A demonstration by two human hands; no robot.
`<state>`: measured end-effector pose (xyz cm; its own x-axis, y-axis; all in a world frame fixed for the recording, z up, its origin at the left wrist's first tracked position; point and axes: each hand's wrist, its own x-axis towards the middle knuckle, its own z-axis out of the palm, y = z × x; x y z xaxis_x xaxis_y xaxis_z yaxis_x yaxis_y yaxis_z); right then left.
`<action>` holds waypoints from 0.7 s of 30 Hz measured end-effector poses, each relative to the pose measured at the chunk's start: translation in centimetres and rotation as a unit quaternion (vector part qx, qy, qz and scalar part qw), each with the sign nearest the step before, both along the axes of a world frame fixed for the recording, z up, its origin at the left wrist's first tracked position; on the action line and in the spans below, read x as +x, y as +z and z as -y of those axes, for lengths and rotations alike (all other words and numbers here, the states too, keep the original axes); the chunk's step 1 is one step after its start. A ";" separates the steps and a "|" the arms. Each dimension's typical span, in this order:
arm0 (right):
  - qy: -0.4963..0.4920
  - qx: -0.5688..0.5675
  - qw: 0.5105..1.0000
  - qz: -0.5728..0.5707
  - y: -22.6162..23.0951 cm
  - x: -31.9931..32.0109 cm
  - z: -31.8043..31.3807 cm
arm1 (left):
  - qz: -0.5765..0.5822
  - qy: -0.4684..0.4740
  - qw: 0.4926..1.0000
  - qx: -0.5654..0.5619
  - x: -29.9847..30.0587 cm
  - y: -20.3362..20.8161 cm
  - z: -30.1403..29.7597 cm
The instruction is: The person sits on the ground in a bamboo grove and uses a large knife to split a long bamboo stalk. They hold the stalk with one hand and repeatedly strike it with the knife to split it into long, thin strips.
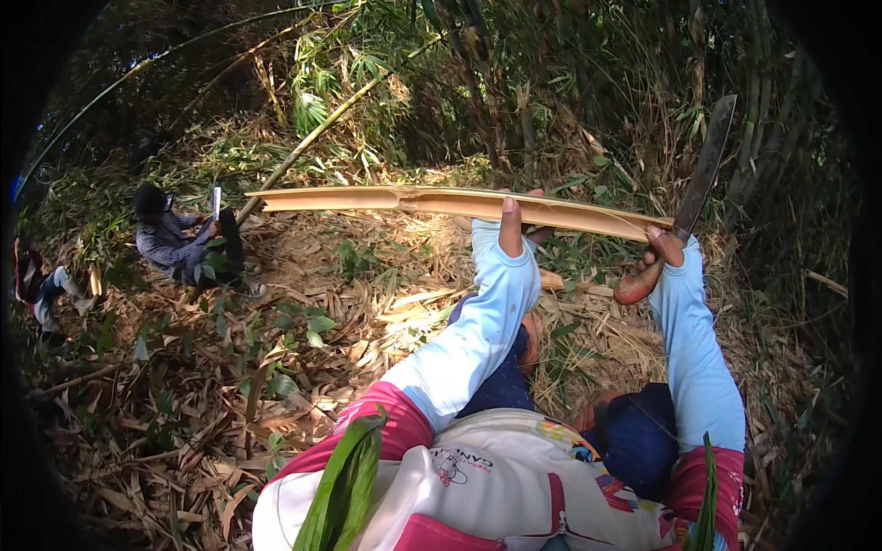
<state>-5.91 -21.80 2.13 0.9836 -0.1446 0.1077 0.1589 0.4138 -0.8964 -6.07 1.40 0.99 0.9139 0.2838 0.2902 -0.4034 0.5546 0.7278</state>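
The split bamboo [450, 202] is extending left to right; the left hand [511, 226] is clamping it right of middle. The right hand [666, 248] is gripping the knife [707, 170], seemingly pinching the bamboo's right end.

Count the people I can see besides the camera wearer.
2: one seated person just left of the far end of the split bamboo, and another person at the far left rim, partly cut off. Others may be hidden.

Tan bamboo [446, 201], light blue sleeves [498, 298], dark machete blade [706, 168], brown leaves [152, 445]
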 end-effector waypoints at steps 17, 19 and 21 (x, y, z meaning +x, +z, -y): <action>-0.054 -0.070 0.995 -0.038 0.0 2.0 8.8 | -0.060 -0.198 0.907 0.367 -8.4 -6.6 -3.6; -0.043 -0.061 0.997 -0.035 0.4 1.7 8.9 | 0.042 0.017 0.841 0.540 -7.1 -6.7 -5.6; -0.041 -0.065 0.997 -0.021 0.7 1.6 9.4 | 0.089 0.043 0.786 0.610 -4.3 -5.7 -6.7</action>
